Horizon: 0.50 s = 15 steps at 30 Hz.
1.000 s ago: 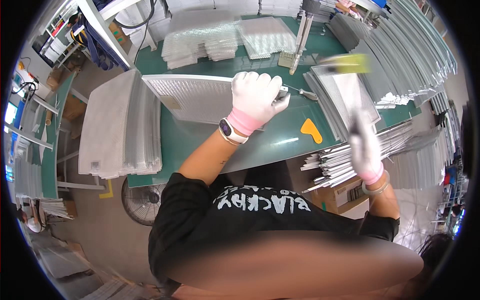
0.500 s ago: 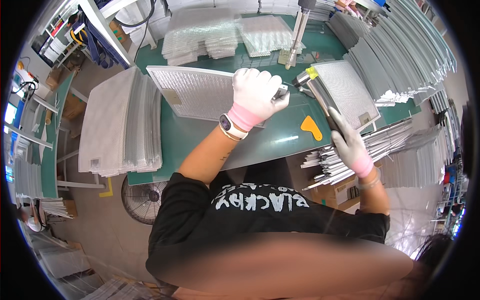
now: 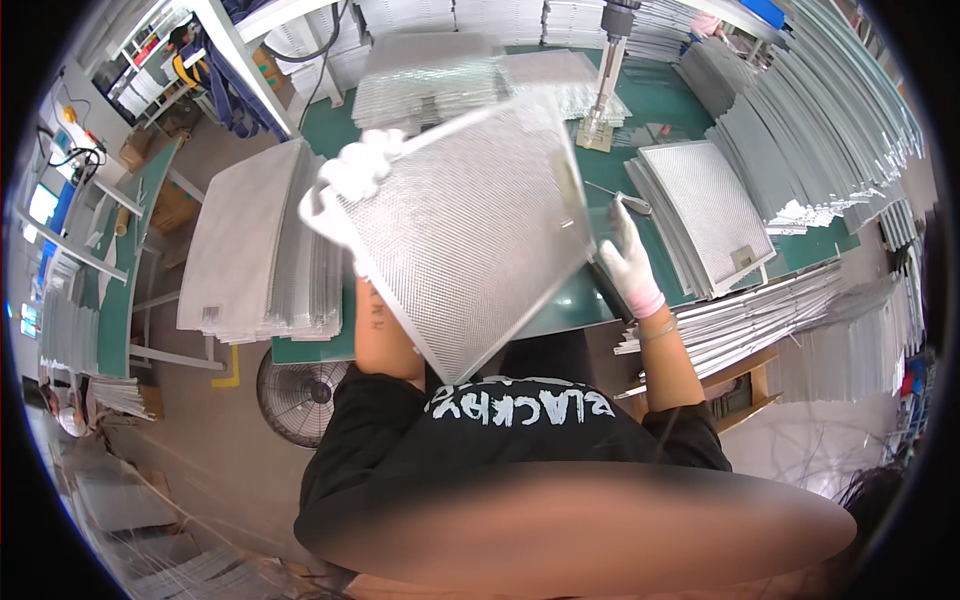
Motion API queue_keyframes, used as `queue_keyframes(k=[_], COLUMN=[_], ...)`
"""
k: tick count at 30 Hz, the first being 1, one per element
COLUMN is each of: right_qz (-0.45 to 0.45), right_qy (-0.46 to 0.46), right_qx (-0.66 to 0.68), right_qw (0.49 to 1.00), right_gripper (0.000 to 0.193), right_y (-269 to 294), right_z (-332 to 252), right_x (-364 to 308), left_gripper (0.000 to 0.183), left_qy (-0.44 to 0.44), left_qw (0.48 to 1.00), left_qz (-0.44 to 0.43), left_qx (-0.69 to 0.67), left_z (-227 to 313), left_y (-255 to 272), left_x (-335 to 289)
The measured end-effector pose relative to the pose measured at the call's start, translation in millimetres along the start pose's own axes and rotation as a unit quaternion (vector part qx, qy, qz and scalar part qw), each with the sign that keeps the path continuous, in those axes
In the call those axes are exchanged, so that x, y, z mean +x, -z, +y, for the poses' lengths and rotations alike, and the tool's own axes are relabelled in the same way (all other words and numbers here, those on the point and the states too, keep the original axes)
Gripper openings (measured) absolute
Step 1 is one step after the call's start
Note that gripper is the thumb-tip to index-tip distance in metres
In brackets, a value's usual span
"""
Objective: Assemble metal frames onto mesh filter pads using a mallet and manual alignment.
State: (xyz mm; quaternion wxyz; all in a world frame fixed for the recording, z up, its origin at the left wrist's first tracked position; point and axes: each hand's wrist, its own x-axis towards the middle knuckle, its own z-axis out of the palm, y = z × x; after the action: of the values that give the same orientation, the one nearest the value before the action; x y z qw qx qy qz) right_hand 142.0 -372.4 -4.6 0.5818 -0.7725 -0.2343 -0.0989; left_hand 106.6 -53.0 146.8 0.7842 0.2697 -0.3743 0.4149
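Note:
My left hand (image 3: 350, 190), in a white glove, grips the upper left edge of a rectangular mesh panel (image 3: 470, 230) with a thin metal frame. The panel is raised and tilted over the table, one corner close to my shirt. My right hand (image 3: 630, 268), gloved too, is at the panel's right side with fingers stretched upward and thumb apart. Beside that thumb is the dark handle of a hammer (image 3: 608, 291); the panel hides its head. A small screwdriver (image 3: 636, 204) lies by my right fingertips.
Stacked mesh panels stand at the left (image 3: 245, 240) and right (image 3: 710, 200) of the green table (image 3: 315, 348). An upright tool (image 3: 606, 85) rises at the back. Tall panel piles (image 3: 820, 130) crowd the far right. A floor fan (image 3: 300, 395) is below left.
My left hand has moved left, lifting and turning the panel toward me. My right hand has come lower and left, its fingers now extended. The yellow scraper is now out of sight.

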Motion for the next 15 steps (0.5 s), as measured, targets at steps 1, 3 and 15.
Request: queue_keyframes(k=[1, 3, 15], right_qz=[-0.023, -0.041, 0.288], right_qy=[-0.062, -0.123, -0.179], right_qx=[0.078, 0.155, 0.058], right_qw=[0.995, 0.979, 0.939], right_gripper=[0.061, 0.055, 0.049], right_y=[-5, -6, 124], right_z=[-7, -9, 11], right_x=[3, 2, -63], left_gripper=[0.043, 0.042, 0.086], left_qy=[0.038, 0.106, 0.347], left_qw=[0.994, 0.968, 0.917], left_qz=[0.02, 0.012, -0.07], left_qx=[-0.097, -0.228, 0.185], left_z=[-15, -35, 18], left_y=[12, 38, 49], left_x=[-8, -23, -89])
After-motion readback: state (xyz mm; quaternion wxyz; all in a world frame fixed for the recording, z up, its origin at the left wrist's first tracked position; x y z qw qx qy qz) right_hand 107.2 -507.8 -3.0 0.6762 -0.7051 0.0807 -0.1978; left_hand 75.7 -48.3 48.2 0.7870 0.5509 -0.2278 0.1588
